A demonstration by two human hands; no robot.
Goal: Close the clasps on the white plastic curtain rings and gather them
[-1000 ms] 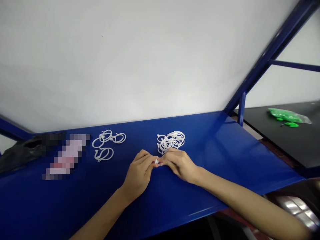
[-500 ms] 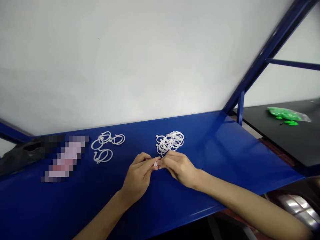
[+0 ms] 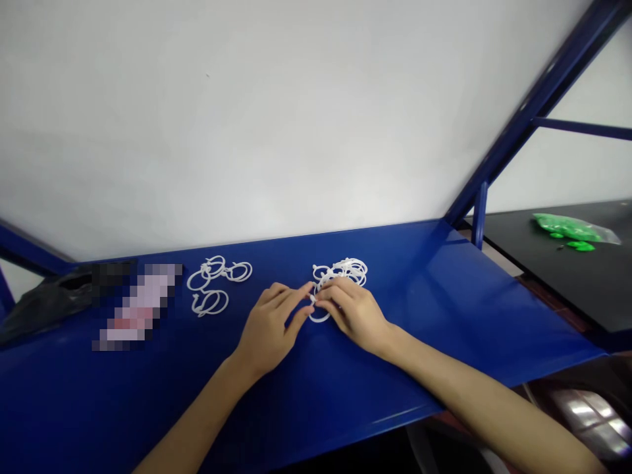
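No text, label, brand, number or sign can be read. A pixelated pale pink strip (image 3: 148, 303) lies on the left part of the blue worktop (image 3: 395, 263); whether it bears any print cannot be told.
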